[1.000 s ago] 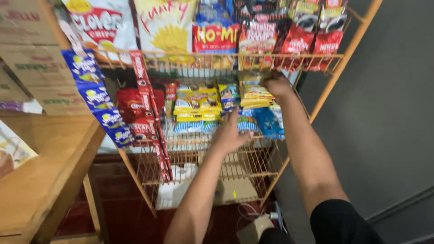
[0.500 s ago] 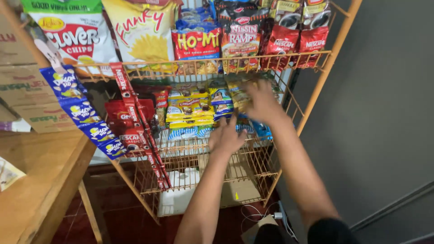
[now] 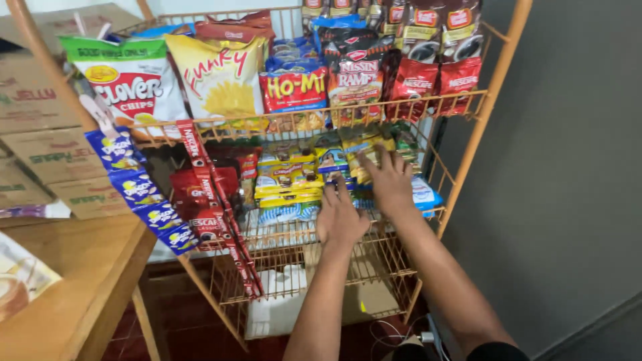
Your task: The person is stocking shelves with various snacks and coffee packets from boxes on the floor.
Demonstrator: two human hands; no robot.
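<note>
1. Two hands worked at the middle shelf of an orange wire rack. The left hand lay flat, fingers spread and extended, on the near edge of a stack of yellow and blue snack packets; it pressed on them and gripped nothing.
2. The right hand reached farther in and to the right, fingers open and splayed over the small yellow packets at the back of the shelf. Whether any fingertip pinched a packet could not be told.
3. The packets sat in rows behind the shelf's low wire rail, which kept them from sliding off the front.
4. On the upper shelf, large chip bags and red coffee sachets stood upright against the rail, faces outward for viewing.
5. Strips of blue sachets and red sachets hung down the rack's left side, using the frame as a hanger.
6. Cardboard boxes were stacked at far left, behind a wooden table.
</note>
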